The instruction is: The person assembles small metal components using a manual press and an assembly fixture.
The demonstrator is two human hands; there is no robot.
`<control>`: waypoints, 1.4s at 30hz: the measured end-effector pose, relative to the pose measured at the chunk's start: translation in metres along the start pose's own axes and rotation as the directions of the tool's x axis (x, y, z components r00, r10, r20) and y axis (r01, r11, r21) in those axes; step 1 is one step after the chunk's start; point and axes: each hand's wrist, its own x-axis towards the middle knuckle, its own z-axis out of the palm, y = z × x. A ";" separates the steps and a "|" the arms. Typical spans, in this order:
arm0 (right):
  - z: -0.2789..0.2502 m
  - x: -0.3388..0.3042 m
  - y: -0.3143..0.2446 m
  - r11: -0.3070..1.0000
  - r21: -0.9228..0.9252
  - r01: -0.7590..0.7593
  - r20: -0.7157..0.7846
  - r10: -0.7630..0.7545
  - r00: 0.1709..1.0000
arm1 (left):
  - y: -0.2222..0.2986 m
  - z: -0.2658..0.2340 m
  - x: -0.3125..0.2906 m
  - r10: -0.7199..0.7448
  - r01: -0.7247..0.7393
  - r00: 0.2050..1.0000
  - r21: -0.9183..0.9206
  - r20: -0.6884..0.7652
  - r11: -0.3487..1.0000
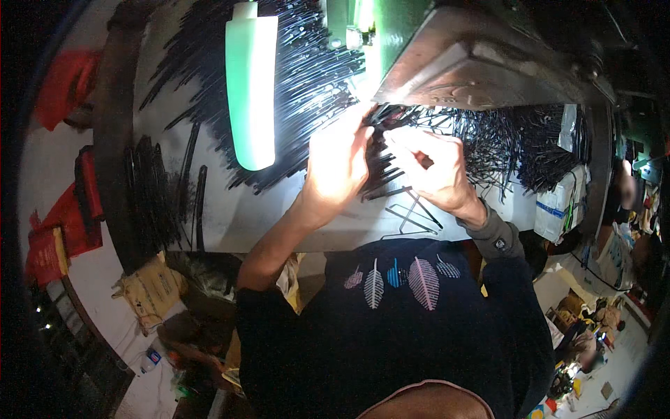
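Observation:
My left hand (pixel 338 159) reaches up to the lit working point of a green machine (pixel 408 28), its fingers pressed together at the edge of a brownish metal plate (pixel 474 70). Glare hides what lies between those fingertips. Just to the right, my right hand (pixel 434 167) is closed in a pinch, thumb and forefinger making a ring. Its fingertips meet dark thin pieces, and I cannot make out which one they hold. Left of the machine many straight black strips (pixel 209 105) lie fanned out. A tangle of bent black pieces (pixel 481 140) is heaped to the right.
A pale green, bottle-shaped object (pixel 251 91) stands over the strips. On the white tabletop (pixel 293 227), a few bent pieces (pixel 415 213) lie near my body. A white box with blue tape (pixel 560 204) sits at the right. Red bags (pixel 66 223) are at the far left.

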 end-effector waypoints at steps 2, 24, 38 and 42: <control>-0.001 -0.001 0.000 0.970 0.118 -0.212 -0.021 0.216 0.976 | -0.009 -0.002 -0.003 0.036 -0.036 0.999 -0.003 -0.029 0.999; 0.006 0.002 0.009 0.945 0.216 -0.247 -0.060 0.265 0.962 | -0.003 -0.002 -0.001 -0.012 0.012 1.000 0.015 0.002 1.000; -0.004 0.014 0.008 0.813 0.496 -0.307 -0.048 0.378 0.924 | -0.005 -0.006 0.006 0.206 -0.241 0.958 0.170 0.199 0.956; -0.001 0.015 0.009 0.839 0.470 -0.275 -0.081 0.351 0.933 | -0.003 -0.004 0.009 0.355 -0.380 0.925 0.359 0.137 0.852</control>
